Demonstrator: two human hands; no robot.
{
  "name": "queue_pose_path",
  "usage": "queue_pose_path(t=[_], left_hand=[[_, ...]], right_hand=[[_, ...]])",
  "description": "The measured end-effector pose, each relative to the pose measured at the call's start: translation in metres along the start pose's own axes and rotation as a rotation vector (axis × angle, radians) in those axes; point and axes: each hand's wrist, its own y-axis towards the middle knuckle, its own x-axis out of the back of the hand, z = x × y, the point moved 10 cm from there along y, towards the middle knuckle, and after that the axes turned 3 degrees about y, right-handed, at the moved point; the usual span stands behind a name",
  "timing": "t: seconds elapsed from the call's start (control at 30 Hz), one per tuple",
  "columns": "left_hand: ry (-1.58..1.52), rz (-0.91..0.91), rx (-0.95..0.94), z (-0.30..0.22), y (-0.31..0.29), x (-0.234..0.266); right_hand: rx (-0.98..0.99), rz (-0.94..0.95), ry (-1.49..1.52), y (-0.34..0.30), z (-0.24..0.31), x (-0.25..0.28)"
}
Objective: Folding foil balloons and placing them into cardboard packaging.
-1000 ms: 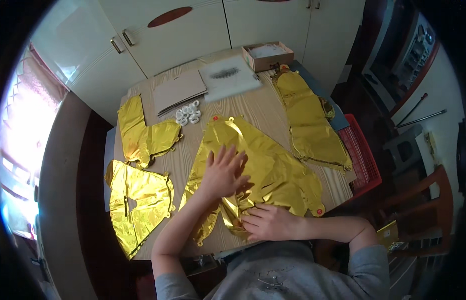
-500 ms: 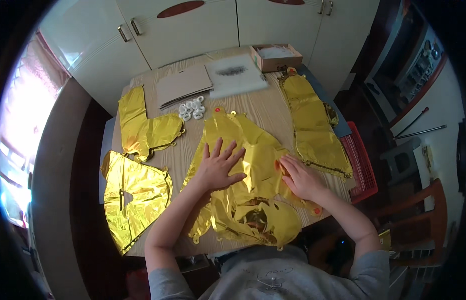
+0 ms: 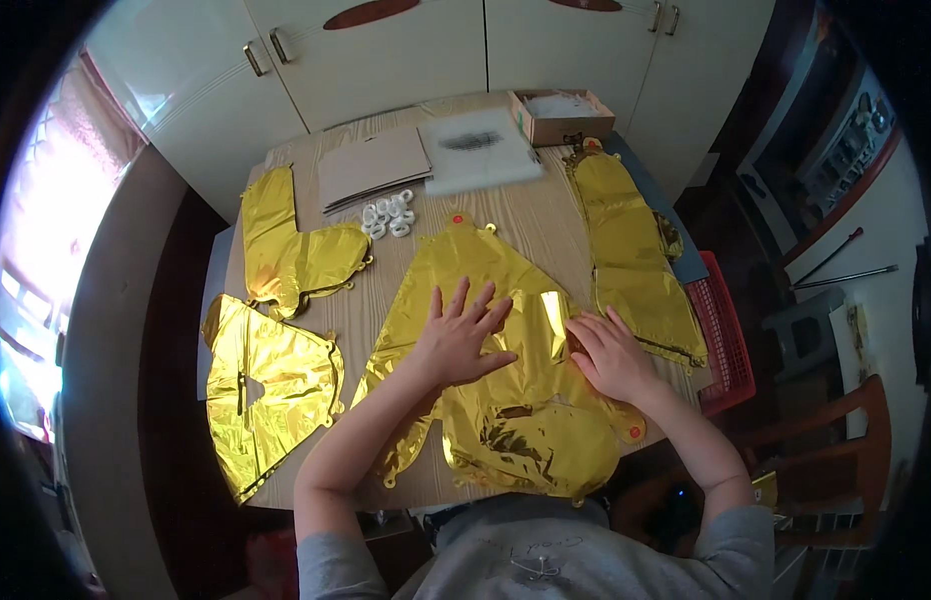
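A flat gold foil balloon [image 3: 476, 262] lies across the middle of the table, with small tabs and red dots along its edge. My left hand [image 3: 464, 335] rests on its centre, palm down and fingers spread. At its right side, my right hand [image 3: 613, 357] lies palm down with the fingers stretched out. A wrinkled, shiny part of the foil [image 3: 541, 450] bulges toward the front table edge, near my body. Neither hand grips anything visibly; what lies under the palms is hidden.
More gold foil pieces lie at left [image 3: 276, 390], far left [image 3: 301, 255] and right [image 3: 626, 240]. White ribbon rolls [image 3: 388, 213], grey cardboard sheets [image 3: 374, 168], a translucent plastic packet [image 3: 481, 150] and an open carton [image 3: 563, 122] stand toward the back. A red basket [image 3: 721, 330] is beyond the right edge.
My left hand has slid slightly right over the foil, and my right hand a little right too. The near foil part lies flatter and has shifted right.
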Motion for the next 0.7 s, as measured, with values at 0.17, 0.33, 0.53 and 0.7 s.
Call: queue_pose_path(t=[0.17,0.33,0.53,0.7], left_hand=[[0.021,0.002,0.003,0.006,0.000,-0.003],[0.057,-0.003,0.013,0.013,-0.001,-0.001],[0.057,0.006,0.050,0.022,0.002,0.000],[0.043,0.003,0.097,0.042,0.005,0.002]], right_hand=[[0.020,-0.052,0.048,0.022,-0.002,0.008],[0.099,0.014,0.167,0.088,-0.001,-0.016],[0.025,0.096,0.140,0.136,-0.026,-0.066],[-0.010,0.089,0.240,0.150,-0.026,-0.077]])
